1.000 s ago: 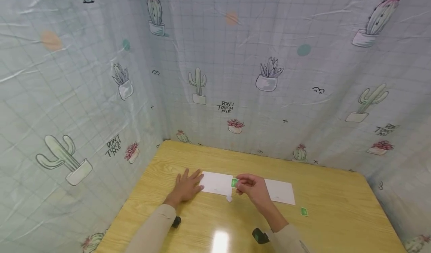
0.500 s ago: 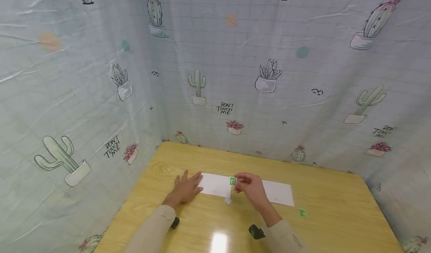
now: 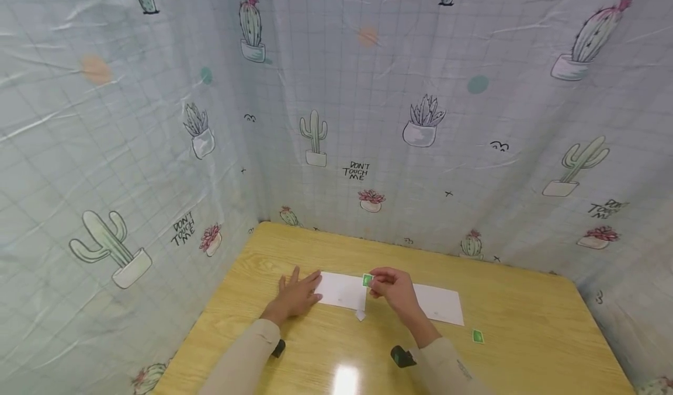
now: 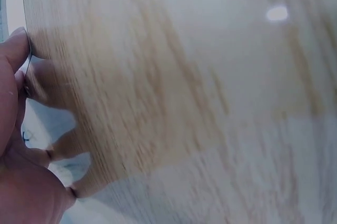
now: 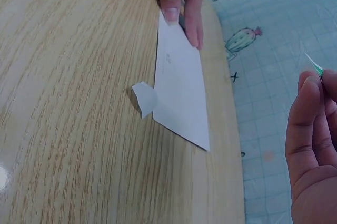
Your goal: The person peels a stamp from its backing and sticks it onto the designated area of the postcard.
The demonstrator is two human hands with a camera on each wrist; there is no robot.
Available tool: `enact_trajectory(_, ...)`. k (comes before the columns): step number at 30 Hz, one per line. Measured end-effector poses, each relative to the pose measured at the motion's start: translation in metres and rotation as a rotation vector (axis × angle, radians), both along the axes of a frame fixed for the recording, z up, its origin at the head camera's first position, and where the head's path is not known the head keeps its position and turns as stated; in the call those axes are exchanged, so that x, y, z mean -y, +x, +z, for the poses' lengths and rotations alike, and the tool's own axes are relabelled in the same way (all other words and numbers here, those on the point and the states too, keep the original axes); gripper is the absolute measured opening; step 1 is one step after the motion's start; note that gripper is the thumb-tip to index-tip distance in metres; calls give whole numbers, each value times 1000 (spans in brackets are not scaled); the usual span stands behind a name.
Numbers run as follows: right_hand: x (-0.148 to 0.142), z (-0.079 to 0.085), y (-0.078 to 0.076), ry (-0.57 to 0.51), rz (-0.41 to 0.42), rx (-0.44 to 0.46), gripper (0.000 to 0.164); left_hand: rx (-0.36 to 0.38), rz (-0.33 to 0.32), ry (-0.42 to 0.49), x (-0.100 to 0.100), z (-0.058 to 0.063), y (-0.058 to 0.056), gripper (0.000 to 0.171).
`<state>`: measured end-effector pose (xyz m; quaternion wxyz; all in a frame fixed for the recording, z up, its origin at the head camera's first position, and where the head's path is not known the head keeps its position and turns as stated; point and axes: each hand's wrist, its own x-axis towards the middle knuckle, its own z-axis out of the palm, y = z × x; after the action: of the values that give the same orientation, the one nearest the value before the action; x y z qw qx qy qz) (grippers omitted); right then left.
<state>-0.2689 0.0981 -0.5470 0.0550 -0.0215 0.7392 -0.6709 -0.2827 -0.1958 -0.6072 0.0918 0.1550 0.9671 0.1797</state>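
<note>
My right hand (image 3: 398, 294) pinches a small green stamp (image 3: 367, 280) with a white border between thumb and fingertips. It holds the stamp raised at the right end of a white envelope (image 3: 340, 290). In the right wrist view, the stamp (image 5: 318, 69) appears nearly edge-on, with a thin white edge curling away. My left hand (image 3: 295, 297) rests at the envelope's left end, fingers spread and fairly straight. The right wrist view has its thumb and fingers touching the envelope (image 5: 181, 84). A torn-looking white paper scrap (image 5: 144, 98) lies by the envelope's near right corner.
A second white envelope (image 3: 440, 305) lies to the right, partly behind my right hand. Nearer and further right, another green stamp (image 3: 477, 336) lies flat on the wooden table (image 3: 536, 325). A cactus-print curtain (image 3: 336, 120) borders the table at the back and left.
Both hands stay about where they were, the left on the envelope and the right pinching the stamp. The head view shifts slightly.
</note>
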Motion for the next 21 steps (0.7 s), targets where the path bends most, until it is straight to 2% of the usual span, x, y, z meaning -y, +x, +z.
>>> enact_trajectory(9,5,-8,-8,42,-29,3,18,1,3,-2,1,-1,3,60)
enact_trajectory(21,7,-12,-17,45,-29,31,18,5,9,-13,-1,0,2,60)
